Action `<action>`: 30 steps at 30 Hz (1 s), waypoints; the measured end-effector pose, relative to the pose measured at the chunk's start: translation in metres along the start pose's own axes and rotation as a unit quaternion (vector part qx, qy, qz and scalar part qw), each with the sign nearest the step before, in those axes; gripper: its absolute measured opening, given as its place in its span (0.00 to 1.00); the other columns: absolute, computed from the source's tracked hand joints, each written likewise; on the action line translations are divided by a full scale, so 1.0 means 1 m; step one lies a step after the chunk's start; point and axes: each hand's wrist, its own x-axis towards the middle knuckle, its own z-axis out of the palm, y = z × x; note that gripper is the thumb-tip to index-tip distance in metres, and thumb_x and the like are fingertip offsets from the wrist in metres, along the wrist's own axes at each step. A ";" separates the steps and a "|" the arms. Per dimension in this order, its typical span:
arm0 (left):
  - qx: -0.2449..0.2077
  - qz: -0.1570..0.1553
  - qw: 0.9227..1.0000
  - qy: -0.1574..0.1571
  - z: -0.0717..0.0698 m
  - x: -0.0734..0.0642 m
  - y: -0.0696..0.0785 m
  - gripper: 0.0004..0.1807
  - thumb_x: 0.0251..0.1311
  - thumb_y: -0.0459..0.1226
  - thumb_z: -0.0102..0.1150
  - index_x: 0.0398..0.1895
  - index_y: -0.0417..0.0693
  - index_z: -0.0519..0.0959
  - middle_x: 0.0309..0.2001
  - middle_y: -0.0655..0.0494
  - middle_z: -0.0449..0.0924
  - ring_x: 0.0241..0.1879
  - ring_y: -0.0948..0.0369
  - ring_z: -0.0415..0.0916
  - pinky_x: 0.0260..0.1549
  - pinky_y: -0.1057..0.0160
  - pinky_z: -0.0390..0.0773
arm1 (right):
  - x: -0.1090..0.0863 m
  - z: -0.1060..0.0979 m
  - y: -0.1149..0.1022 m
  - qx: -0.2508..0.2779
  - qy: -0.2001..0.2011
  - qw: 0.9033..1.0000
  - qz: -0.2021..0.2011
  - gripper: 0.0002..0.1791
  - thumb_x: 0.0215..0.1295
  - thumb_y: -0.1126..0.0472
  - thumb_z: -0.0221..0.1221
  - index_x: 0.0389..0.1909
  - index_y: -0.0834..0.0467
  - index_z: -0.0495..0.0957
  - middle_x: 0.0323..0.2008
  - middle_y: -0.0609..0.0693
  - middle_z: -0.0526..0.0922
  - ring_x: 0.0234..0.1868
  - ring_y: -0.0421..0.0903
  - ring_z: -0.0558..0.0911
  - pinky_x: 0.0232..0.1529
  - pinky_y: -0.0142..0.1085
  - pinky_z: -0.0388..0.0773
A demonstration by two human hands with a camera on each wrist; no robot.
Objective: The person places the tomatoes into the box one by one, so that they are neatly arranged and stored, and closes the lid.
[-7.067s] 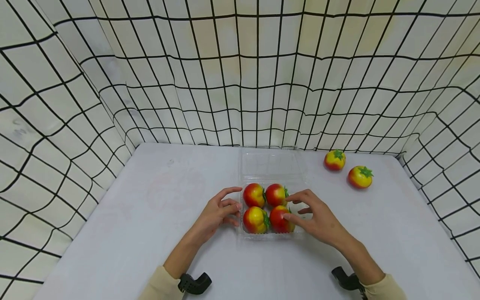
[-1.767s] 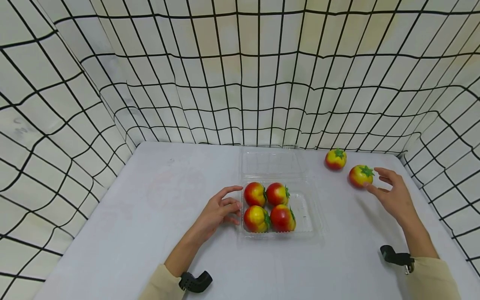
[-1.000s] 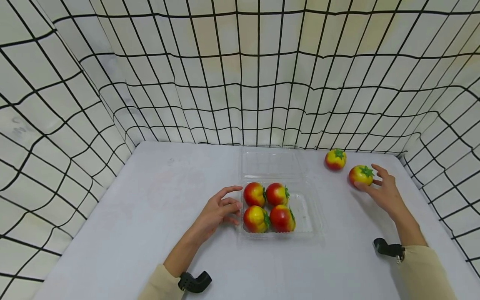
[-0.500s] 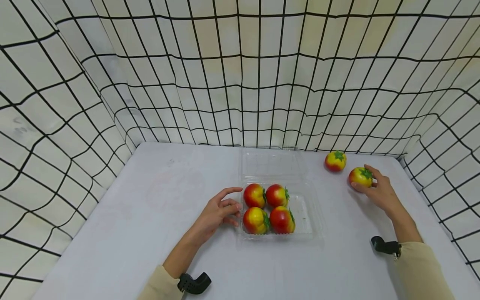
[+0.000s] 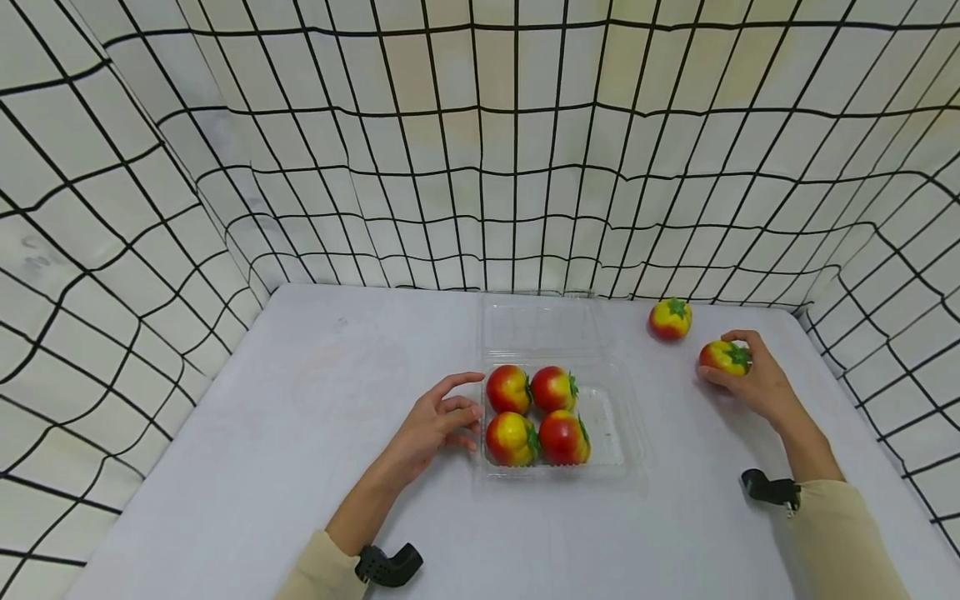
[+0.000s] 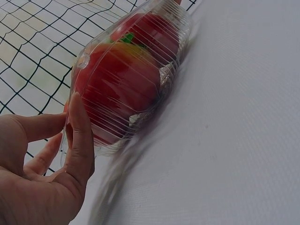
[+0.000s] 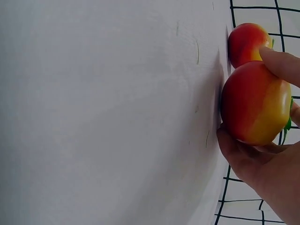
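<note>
As your loose left hand (image 5: 429,427) touches the box (image 5: 606,429), your right hand (image 5: 762,382) grips the likely light fruit (image 5: 722,357) by its sides.

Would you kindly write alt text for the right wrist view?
A right hand grips a red and yellow fruit, with a similar one beyond it; a white tabletop fills the left, black netting the right edge.

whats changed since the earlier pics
The right hand went from the box rightward to the nearer loose fruit and now grips it; that fruit has tipped, its leaf turning toward the hand. The left hand at the box, the four boxed fruits and the farther fruit stayed put.
</note>
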 end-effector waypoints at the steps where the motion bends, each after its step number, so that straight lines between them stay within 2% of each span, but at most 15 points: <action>1: 0.000 -0.001 1.000 0.000 0.000 0.000 0.000 0.30 0.73 0.37 0.62 0.76 0.51 0.66 0.37 0.57 0.81 0.33 0.61 0.80 0.35 0.64 0.89 | -0.001 0.000 0.000 0.002 -0.001 1.000 0.002 0.49 0.72 0.40 0.61 0.80 0.59 0.46 0.73 0.77 0.55 0.67 0.77 0.59 0.68 0.77 0.61; 7: 0.001 -0.009 1.000 -0.002 -0.001 -0.003 -0.003 0.30 0.73 0.36 0.61 0.76 0.50 0.66 0.37 0.56 0.80 0.33 0.61 0.80 0.35 0.64 0.89 | -0.005 0.001 0.002 0.016 -0.005 1.000 0.025 0.54 0.74 0.39 0.59 0.83 0.61 0.39 0.76 0.78 0.50 0.70 0.77 0.57 0.70 0.77 0.60; 10: 0.001 -0.004 1.000 -0.001 0.000 -0.002 -0.002 0.30 0.73 0.36 0.61 0.76 0.50 0.66 0.37 0.55 0.80 0.33 0.60 0.80 0.35 0.64 0.89 | -0.006 0.001 -0.001 0.019 0.007 0.999 0.026 0.54 0.74 0.39 0.59 0.83 0.64 0.40 0.76 0.78 0.51 0.70 0.76 0.58 0.70 0.76 0.61; 18: 0.004 -0.003 1.000 0.002 0.000 0.000 0.002 0.30 0.74 0.35 0.60 0.76 0.50 0.66 0.37 0.56 0.80 0.33 0.60 0.80 0.35 0.64 0.89 | -0.009 -0.002 -0.009 0.024 0.016 1.000 0.012 0.51 0.73 0.38 0.59 0.82 0.62 0.46 0.77 0.76 0.52 0.70 0.75 0.59 0.68 0.75 0.65; 25: 0.003 -0.002 1.000 0.002 0.000 0.001 0.001 0.30 0.74 0.35 0.60 0.76 0.50 0.66 0.38 0.55 0.80 0.33 0.61 0.80 0.35 0.65 0.89 | -0.013 0.002 -0.015 0.017 0.017 1.000 -0.018 0.51 0.73 0.36 0.57 0.83 0.59 0.47 0.76 0.74 0.55 0.69 0.75 0.63 0.63 0.71 0.74; 30: 0.001 -0.003 1.000 0.001 0.000 0.001 0.000 0.29 0.73 0.36 0.60 0.75 0.51 0.67 0.38 0.55 0.81 0.33 0.60 0.80 0.35 0.64 0.89 | -0.017 0.004 -0.023 0.019 0.018 0.999 -0.032 0.49 0.73 0.38 0.59 0.83 0.58 0.48 0.76 0.74 0.56 0.69 0.75 0.61 0.62 0.72 0.72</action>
